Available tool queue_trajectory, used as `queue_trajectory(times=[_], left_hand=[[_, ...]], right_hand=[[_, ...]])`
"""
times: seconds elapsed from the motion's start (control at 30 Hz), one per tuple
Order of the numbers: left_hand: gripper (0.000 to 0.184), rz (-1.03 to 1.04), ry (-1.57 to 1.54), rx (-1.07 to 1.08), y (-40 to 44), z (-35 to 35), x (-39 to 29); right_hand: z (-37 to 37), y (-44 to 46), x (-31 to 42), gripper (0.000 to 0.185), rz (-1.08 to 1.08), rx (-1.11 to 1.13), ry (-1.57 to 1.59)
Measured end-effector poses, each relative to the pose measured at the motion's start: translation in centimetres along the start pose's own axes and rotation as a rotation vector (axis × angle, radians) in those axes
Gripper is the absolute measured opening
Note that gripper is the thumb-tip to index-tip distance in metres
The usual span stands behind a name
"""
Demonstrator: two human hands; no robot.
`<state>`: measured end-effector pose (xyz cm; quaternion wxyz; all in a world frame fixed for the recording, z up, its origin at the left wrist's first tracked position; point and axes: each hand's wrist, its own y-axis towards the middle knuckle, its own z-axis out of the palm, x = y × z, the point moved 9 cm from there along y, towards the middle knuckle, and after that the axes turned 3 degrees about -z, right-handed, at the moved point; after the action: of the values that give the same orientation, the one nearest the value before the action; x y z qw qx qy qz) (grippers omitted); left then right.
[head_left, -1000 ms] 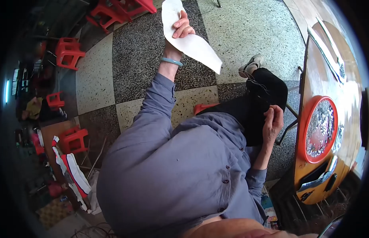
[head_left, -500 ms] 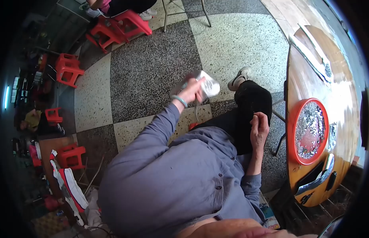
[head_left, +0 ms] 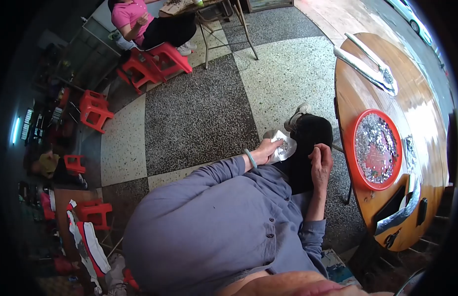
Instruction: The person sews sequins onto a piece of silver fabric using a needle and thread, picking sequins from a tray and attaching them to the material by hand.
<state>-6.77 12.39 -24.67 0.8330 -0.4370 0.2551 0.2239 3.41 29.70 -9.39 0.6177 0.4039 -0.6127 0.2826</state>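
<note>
My left hand [head_left: 264, 151], with a pale band round its wrist, grips a shiny silver piece [head_left: 285, 149] that looks like sequined or foil-like material. The piece is held over my lap, close to my dark-trousered leg. My right hand [head_left: 320, 163] is raised above the thigh, a short way right of the silver piece and apart from it. Its thumb and forefinger are pinched together; anything between them is too small to make out. To the right, a round red tray [head_left: 357, 170] holds many loose silver sequins.
The tray stands on a wooden table [head_left: 359, 89] with long silver strips [head_left: 367, 68], a curved silver strip [head_left: 399, 215], scissors [head_left: 392, 239] and a black phone-like object [head_left: 422, 211]. Red stools [head_left: 95, 111] stand at left. A person in pink [head_left: 134, 20] sits at the upper left.
My left hand has brought the silver piece rightward and down, nearer my right hand. My right hand stays pinched in about the same place. The view has shifted slightly.
</note>
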Motion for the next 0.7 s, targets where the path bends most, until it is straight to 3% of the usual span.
queue_trajectory(times=[0.23,0.33,0.43,0.5,0.57,0.7], left_hand=[[0.021,0.157,0.05,-0.143,1.0,-2.1,-2.5],[0.027,0.187,0.342,-0.263,-0.9,-2.6,-10.7],[0.025,0.484,0.262,-0.353,-2.2,-3.3,-20.6],[0.022,0.674,0.224,-0.259,-2.8,-4.3,-26.7],[0.025,0.831,0.195,-0.299,-3.0,-6.7,-32.0],[0.028,0.883,-0.012,-0.092,-4.6,-7.5,-36.9]], right_hand=[[0.0,-0.2,0.1,0.01,-0.025,-0.009,0.016],[0.2,0.0,0.2,0.01,-0.029,-0.005,0.036],[0.1,-0.1,0.1,0.01,-0.042,-0.038,0.1],[-0.2,-0.2,-0.5,0.01,-0.019,-0.052,0.093],[-0.1,-0.1,-0.6,0.01,-0.009,-0.059,0.091],[0.6,0.1,-0.1,0.011,0.015,-0.03,-0.026]])
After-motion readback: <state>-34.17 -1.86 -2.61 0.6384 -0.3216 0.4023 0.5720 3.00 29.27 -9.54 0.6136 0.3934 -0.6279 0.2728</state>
